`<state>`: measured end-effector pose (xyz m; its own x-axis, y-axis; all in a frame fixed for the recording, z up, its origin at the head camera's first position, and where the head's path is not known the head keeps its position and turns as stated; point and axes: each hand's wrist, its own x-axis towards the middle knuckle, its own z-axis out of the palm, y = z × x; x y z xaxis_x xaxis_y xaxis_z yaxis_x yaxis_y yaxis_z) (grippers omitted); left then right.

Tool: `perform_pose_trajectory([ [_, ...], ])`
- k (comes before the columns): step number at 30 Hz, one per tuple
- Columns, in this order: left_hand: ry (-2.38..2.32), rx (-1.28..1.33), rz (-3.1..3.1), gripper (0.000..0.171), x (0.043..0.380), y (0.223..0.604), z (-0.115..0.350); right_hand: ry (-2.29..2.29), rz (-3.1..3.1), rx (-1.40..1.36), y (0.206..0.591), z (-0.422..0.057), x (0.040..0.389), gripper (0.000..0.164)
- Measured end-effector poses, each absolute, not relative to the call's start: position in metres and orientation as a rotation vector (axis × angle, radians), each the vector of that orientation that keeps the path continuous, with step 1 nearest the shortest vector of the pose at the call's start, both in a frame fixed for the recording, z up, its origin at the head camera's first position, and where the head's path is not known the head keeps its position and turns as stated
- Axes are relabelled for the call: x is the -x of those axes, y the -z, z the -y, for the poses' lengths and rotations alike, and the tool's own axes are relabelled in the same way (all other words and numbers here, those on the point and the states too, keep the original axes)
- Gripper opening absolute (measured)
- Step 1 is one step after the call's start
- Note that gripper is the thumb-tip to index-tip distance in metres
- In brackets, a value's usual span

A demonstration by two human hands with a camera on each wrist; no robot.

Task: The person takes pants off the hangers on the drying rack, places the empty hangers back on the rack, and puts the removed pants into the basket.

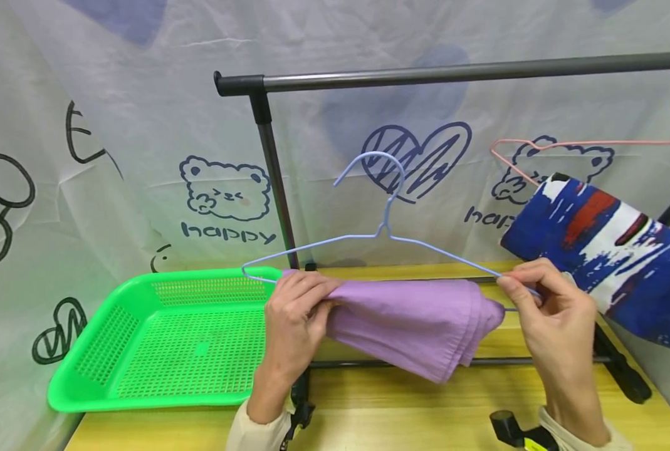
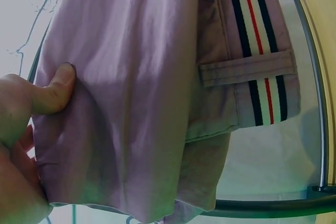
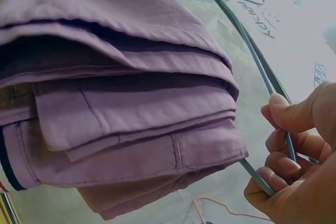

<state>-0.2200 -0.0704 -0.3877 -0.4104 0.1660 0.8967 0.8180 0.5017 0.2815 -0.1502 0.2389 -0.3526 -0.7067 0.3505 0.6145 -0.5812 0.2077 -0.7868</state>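
Purple trousers (image 1: 408,313) hang folded over the lower bar of a light blue wire hanger (image 1: 388,216). The left wrist view shows a belt loop (image 2: 247,69) and a dark, white and red striped band (image 2: 262,40) on them. My left hand (image 1: 298,313) pinches the trousers near the hanger's left end, thumb on the near face; its other fingers are partly hidden by the cloth. My right hand (image 1: 557,313) grips the hanger's right corner, fingers curled round the wire, just beyond the folded cloth. The hanger's hook stands upright and free below the rail.
A black-and-grey clothes rack with a top rail (image 1: 368,78) stands behind the hands. To the right, a blue, white and red patterned garment (image 1: 611,250) hangs on a pink hanger (image 1: 594,143). A green plastic basket (image 1: 143,285) sits left on the wooden table (image 1: 402,413).
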Motion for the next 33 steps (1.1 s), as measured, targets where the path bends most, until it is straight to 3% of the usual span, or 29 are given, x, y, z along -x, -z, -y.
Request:
perform_pose_trajectory([
  [33, 0.894, 0.825, 1.644, 0.025, 0.199, 0.367, 0.067, -1.395, 1.834, -0.312, 0.361, -0.213, 0.158, 0.004],
])
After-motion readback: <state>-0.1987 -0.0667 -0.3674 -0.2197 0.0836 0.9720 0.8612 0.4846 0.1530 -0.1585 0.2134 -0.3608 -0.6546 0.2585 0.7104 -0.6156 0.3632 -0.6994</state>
